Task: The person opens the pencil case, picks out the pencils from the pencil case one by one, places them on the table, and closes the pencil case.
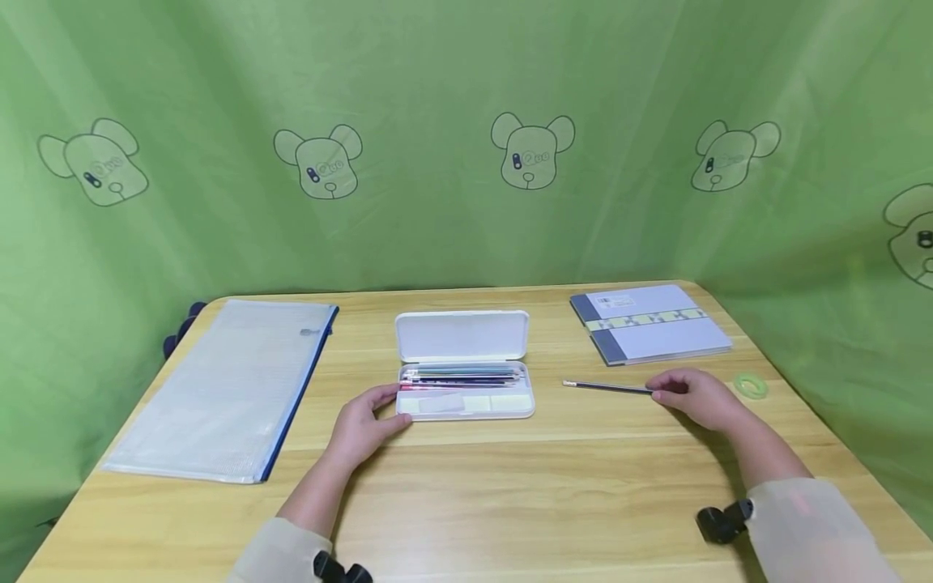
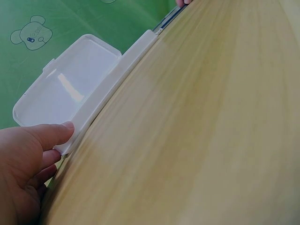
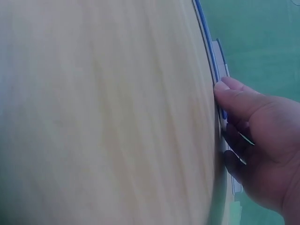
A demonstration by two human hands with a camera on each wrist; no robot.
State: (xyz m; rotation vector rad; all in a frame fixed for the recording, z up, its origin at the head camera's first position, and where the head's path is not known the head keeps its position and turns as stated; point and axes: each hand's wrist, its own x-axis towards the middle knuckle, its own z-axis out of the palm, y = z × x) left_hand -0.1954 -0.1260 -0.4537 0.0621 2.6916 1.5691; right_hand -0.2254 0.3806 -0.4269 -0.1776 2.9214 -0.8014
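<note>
Right hand (image 1: 690, 397), pencil (image 1: 607, 387) in pinch

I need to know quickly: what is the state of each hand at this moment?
Left hand: closed, gripping the left end of the open white pencil case.
Right hand: closed, pinching one end of the dark pencil.

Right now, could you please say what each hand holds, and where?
Right hand: a pencil, by its right end. Left hand: pencil case, by its left end.

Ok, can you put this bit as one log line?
left hand: grips open pencil case; right hand: pinches dark pencil; notebook: right of case; folder: left of case
</note>
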